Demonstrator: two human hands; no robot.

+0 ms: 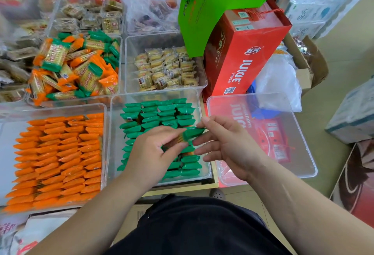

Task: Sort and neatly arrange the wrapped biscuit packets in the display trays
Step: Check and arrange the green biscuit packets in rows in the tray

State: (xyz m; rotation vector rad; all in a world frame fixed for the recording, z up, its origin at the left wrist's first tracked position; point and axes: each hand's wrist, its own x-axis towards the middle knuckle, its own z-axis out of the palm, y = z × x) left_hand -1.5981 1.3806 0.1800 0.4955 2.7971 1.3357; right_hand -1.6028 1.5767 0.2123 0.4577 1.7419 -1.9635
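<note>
Both hands share 1 green packet (193, 133) just above the green tray (115, 153), over the middle of its right-hand rows. The left hand (153, 149) has thumb and fingers curled round the packet's biscuit body. The right hand (226, 145) pinches the crimped green end between thumb and forefinger, its other fingers loose.

To seat it well, I would turn the packet to the same lean as its neighbours and slide it in end-up beside the last one. A light pinch should do, since the standing rows look easy to topple and the biscuits easy to crack. The slot under the hands is mostly hidden.

- Green tray: green packets standing in close overlapping rows.
- Left of the green tray: the orange tray (60, 106), packed with orange packets the same way.
- Behind and left of the green tray: the mixed tray (121, 68), with orange and green packets heaped loose — apparently the unsorted stock.
- Directly behind the green tray: a tray of pale cakes (129, 68) in clear wraps.
- Right of the green tray: a clear tray (303, 153), with red packaging showing through it.
</note>
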